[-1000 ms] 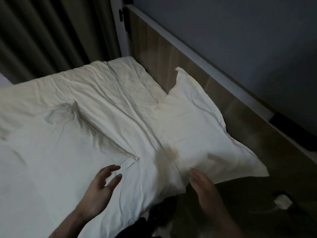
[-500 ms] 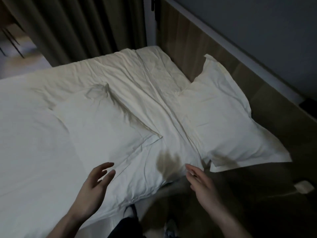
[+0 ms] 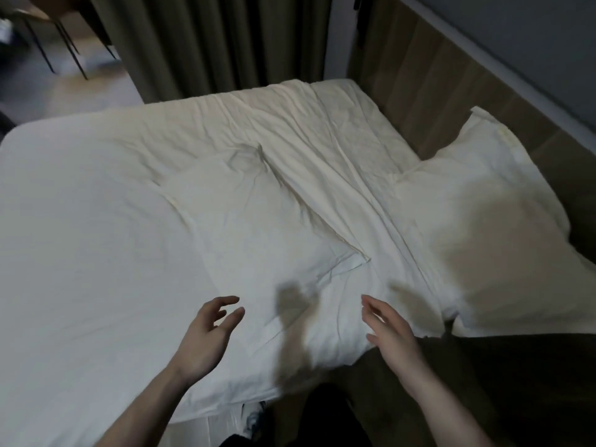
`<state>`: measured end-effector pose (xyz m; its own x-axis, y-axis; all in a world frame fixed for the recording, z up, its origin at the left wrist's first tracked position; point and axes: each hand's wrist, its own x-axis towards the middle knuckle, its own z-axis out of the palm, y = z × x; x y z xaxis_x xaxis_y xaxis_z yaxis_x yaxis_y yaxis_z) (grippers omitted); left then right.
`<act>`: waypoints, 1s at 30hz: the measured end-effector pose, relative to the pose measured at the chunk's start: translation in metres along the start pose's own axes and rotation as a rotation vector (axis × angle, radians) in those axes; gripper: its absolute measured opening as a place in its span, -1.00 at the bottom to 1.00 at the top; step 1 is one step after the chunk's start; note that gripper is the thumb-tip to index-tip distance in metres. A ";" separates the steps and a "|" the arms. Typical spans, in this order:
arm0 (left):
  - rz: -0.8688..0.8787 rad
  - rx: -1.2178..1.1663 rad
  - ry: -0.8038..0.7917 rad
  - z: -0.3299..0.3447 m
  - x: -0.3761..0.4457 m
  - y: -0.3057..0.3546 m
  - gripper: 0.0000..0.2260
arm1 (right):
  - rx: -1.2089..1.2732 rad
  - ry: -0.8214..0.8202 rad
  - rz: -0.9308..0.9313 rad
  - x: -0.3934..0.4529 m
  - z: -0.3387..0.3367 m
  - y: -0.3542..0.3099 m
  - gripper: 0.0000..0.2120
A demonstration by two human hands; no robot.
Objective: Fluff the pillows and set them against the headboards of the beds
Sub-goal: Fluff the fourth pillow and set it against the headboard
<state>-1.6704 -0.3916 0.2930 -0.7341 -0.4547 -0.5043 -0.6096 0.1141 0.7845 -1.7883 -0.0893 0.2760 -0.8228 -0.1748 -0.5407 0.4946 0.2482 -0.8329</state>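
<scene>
While both sets of fingers are loose and spread apart, neither hand is actually gripping anything. On the left hand (image 3: 206, 337) the fingers (image 3: 230, 317) curl a bit with gaps between them, hovering over the near edge of the bed (image 3: 80, 253). The right hand (image 3: 392, 333) is turned side-on, fingers (image 3: 371, 306) relaxed and slightly fanned, right above the bed's near corner, holding nothing either. Both hands throw soft shadows on the white bedding between them.

Just ahead of the hands there's one pillow (image 3: 258, 227) lying flat on the bed, kind of diagonal, with its near flap corner pointing toward the gap between the two hands. It's well away from the headboard (image 3: 435, 91). The second pillow (image 3: 483, 221) is off to the right, propped up and leaning on that wooden headboard, its top corner poking up against the panel. A rumpled strip of sheet (image 3: 338, 156) runs between the two pillows. Behind the far side of the bed hang dark curtains (image 3: 209, 43), and some thin chair legs (image 3: 64, 53) show on the floor at the top left, pretty blurry.
</scene>
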 end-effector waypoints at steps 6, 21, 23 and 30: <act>-0.038 0.003 0.004 -0.034 0.062 -0.006 -0.76 | -0.036 -0.018 0.002 0.038 0.042 -0.021 -0.71; -0.305 -0.060 0.161 -0.021 0.256 -0.063 -0.48 | -0.283 -0.039 -0.006 0.268 0.110 -0.013 -0.64; -0.344 -0.068 0.168 -0.013 0.284 -0.078 -0.36 | -0.303 -0.013 -0.003 0.303 0.119 -0.007 -0.59; -0.498 -0.238 0.137 0.019 0.346 -0.126 0.25 | -0.514 0.117 -0.028 0.391 0.127 0.022 -0.48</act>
<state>-1.8532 -0.5466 0.0123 -0.3197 -0.5154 -0.7951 -0.7765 -0.3384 0.5316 -2.0639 -0.2737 0.0313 -0.8743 -0.0878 -0.4774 0.2946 0.6856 -0.6657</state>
